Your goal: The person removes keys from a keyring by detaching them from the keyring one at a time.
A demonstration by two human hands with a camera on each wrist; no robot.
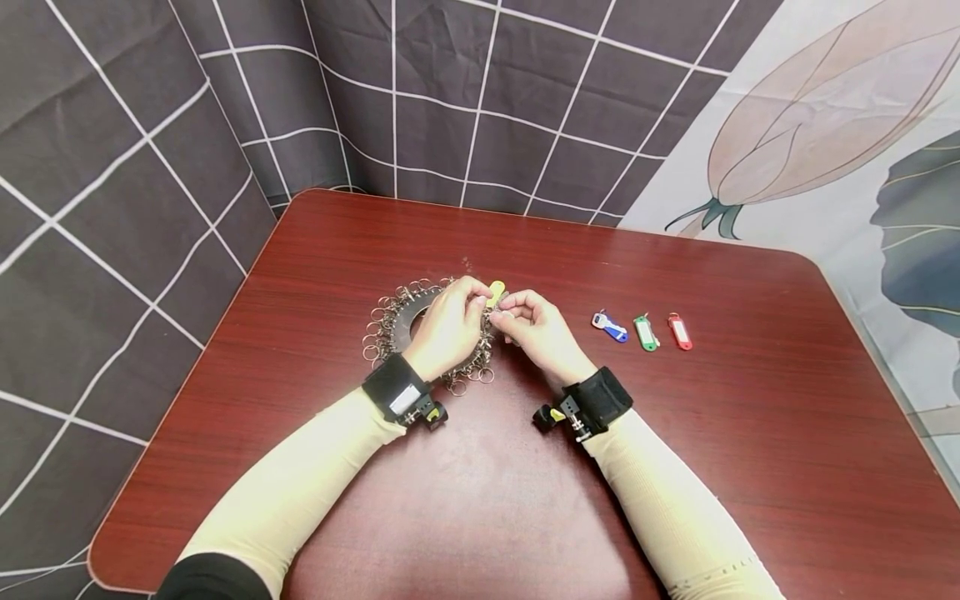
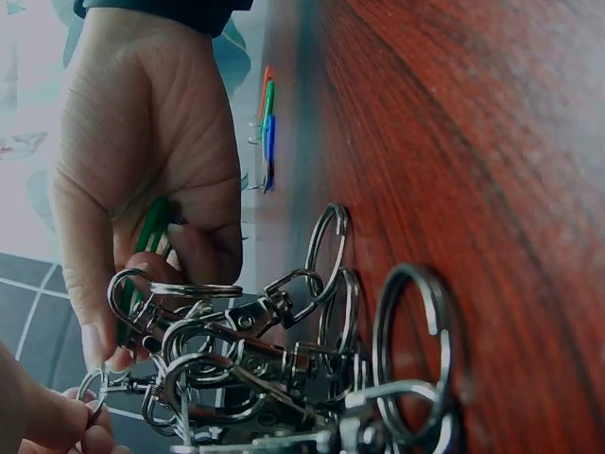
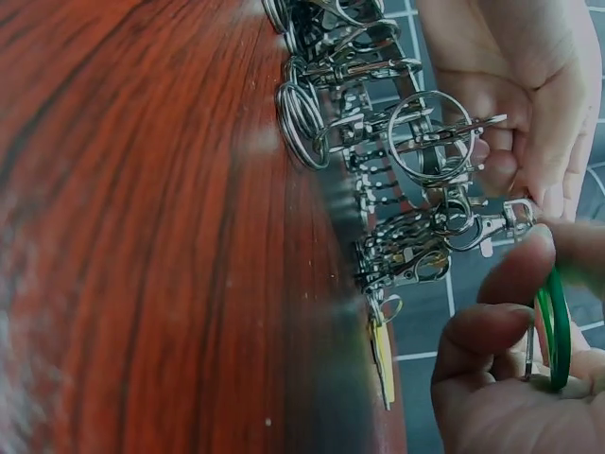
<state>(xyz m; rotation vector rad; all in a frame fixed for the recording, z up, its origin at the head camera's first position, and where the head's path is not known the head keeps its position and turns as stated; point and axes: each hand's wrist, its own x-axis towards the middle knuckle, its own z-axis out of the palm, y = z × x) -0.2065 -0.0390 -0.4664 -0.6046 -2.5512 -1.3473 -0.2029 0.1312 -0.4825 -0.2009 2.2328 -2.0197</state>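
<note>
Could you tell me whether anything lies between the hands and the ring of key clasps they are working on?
Nothing visible does: the left hand and right hand already meet at the ring of clasps, pinching a yellow tag.

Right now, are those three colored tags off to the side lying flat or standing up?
Lying flat: the blue tag, green tag and red tag rest side by side on the table, untouched.

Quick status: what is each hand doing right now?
Left hand: fingers pinch a metal clasp on the key-ring bundle.
Right hand: grips a green key tag.
</note>
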